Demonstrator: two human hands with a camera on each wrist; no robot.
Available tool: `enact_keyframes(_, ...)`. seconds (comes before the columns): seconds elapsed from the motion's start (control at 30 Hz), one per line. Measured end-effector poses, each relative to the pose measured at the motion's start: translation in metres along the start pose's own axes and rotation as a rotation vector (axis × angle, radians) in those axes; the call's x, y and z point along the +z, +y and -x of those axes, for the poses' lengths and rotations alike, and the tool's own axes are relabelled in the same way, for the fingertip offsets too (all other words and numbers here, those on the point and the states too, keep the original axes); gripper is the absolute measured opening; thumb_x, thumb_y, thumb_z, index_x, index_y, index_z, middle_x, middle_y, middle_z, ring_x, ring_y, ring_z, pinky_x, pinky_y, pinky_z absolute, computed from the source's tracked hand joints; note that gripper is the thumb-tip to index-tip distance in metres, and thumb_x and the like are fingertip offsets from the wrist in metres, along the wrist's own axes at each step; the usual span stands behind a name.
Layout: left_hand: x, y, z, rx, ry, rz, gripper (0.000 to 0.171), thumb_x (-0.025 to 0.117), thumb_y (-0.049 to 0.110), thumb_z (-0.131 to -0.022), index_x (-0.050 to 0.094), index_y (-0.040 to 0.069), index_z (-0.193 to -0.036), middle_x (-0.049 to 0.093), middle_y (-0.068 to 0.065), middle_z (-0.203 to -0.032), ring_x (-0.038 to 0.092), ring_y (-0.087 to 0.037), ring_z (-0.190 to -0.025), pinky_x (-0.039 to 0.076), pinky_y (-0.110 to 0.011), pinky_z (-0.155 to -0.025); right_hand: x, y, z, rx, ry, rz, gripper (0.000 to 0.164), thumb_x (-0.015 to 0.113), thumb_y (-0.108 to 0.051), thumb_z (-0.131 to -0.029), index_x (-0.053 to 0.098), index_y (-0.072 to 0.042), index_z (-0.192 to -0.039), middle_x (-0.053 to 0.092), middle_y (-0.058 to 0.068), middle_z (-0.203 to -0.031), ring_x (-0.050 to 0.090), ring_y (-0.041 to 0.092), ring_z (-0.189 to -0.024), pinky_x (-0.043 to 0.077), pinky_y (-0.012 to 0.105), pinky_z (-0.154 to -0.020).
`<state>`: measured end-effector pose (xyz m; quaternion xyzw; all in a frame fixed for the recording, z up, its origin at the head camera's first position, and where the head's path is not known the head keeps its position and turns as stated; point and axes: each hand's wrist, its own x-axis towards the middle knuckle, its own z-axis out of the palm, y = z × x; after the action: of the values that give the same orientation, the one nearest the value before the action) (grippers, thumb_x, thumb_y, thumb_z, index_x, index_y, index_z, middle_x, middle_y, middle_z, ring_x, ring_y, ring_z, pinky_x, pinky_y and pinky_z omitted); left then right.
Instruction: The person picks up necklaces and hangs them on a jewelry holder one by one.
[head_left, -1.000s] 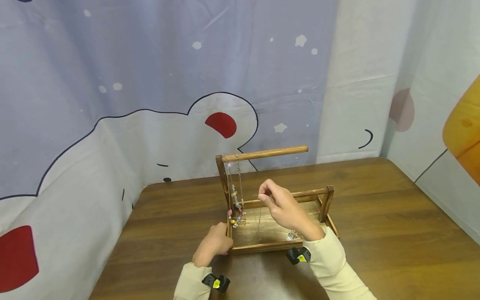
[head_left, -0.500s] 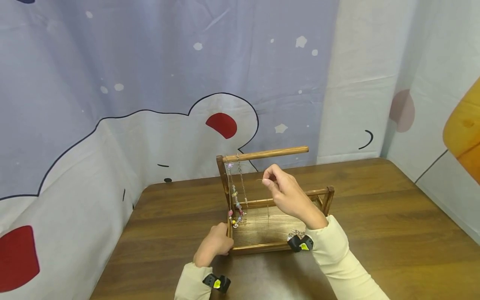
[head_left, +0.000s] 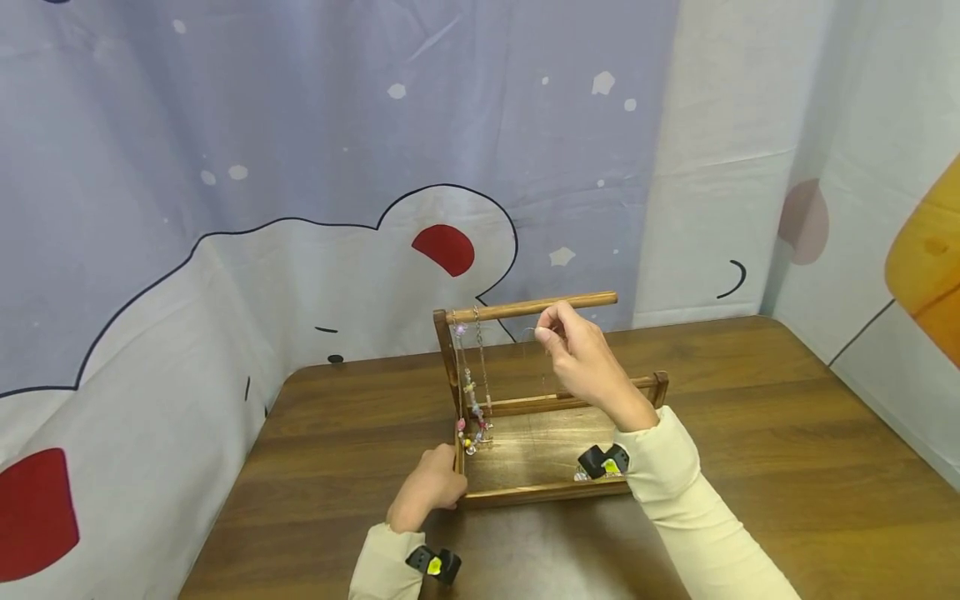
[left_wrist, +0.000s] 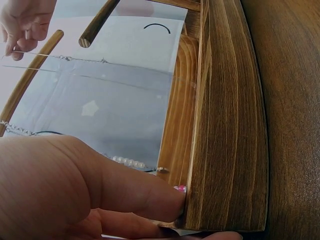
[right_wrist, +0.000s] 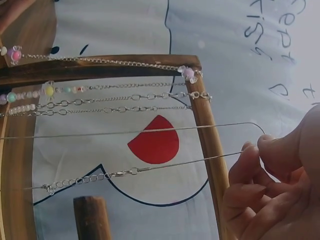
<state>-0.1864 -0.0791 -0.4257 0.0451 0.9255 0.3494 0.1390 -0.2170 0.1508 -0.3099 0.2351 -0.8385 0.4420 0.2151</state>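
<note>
fingers (right_wrist: 277, 150) of the right hand (head_left: 588, 362): closed in a pinch on a thin necklace (right_wrist: 115, 174), which hangs in a narrow loop. within the last second the hand rises from above the tray (head_left: 540, 493) to just beside the upper bar (head_left: 517, 309); the necklace is thus lifted to about bar height, though i cannot tell whether it touches the wood. the left hand (head_left: 427, 483) grips the tray's near left corner, unmoved. materials: the necklace is smooth, fine and silvery, with small round links by its clasp; pastel beaded necklaces (head_left: 475, 410) hang at the bar's left end; bar rounded, tray shallow, rectangular, brown, streaked with grain; worktop (head_left: 337, 433) darker, wood-patterned; cloth backdrop (head_left: 225, 125) softly creased.
</note>
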Motion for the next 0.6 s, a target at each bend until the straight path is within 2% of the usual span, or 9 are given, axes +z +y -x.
enact_keyframes(0.13,0.0,0.0,0.0,-0.008,-0.006,0.002,0.019,0.05,-0.005,-0.07,0.055,-0.006,-0.088,0.052,-0.012,-0.07,0.056,-0.018,-0.049,0.049,-0.027,-0.044,-0.003,0.003,-0.004,0.024,0.009,-0.011,0.004,0.047,-0.005,-0.093,0.046,-0.009,-0.09,0.053,0.008,-0.077,0.05,0.016,-0.067,0.043,0.028,-0.06)
enact_keyframes(0.3,0.0,-0.001,-0.001,-0.001,-0.013,0.007,0.019,0.05,-0.006,-0.071,0.055,-0.006,-0.089,0.052,-0.013,-0.071,0.056,-0.018,-0.051,0.049,-0.027,-0.044,-0.008,0.009,-0.005,0.058,0.027,-0.008,0.003,0.047,-0.007,-0.093,0.047,-0.005,-0.094,0.054,0.007,-0.08,0.052,0.016,-0.066,0.044,0.029,-0.06)
enact_keyframes(0.6,0.0,-0.001,-0.001,-0.002,-0.003,0.002,0.022,0.049,-0.005,-0.07,0.055,-0.006,-0.091,0.052,-0.013,-0.072,0.056,-0.019,-0.05,0.049,-0.028,-0.044,-0.021,0.018,-0.002,0.092,0.08,-0.001,0.007,0.047,-0.011,-0.094,0.047,-0.004,-0.095,0.053,0.008,-0.073,0.054,0.02,-0.062,0.042,0.028,-0.053)
